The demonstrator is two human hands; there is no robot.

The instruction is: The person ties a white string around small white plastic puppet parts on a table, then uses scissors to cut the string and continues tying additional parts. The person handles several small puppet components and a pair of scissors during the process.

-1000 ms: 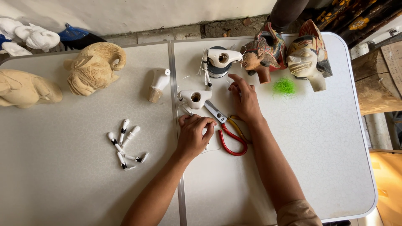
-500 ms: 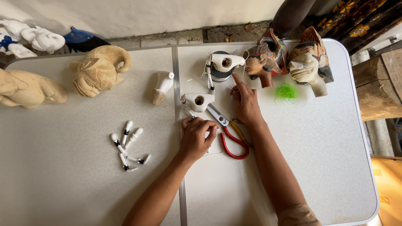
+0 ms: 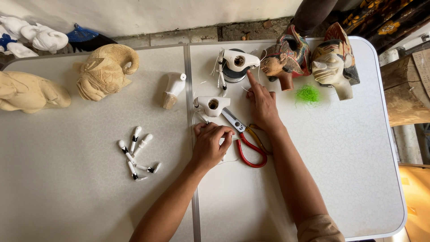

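white carved piece (image 3: 210, 105) lies beside curled left hand (image 3: 211, 144); right hand (image 3: 263, 105) points, fingers apart.

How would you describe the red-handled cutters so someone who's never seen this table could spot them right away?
Start at the seam down the middle of the white folding table, then look just right of it, between the person's two hands. The cutters lie flat there, blades pointing up-left toward a small white carved piece. Their looping red handles are the only red tool among pale wooden parts.
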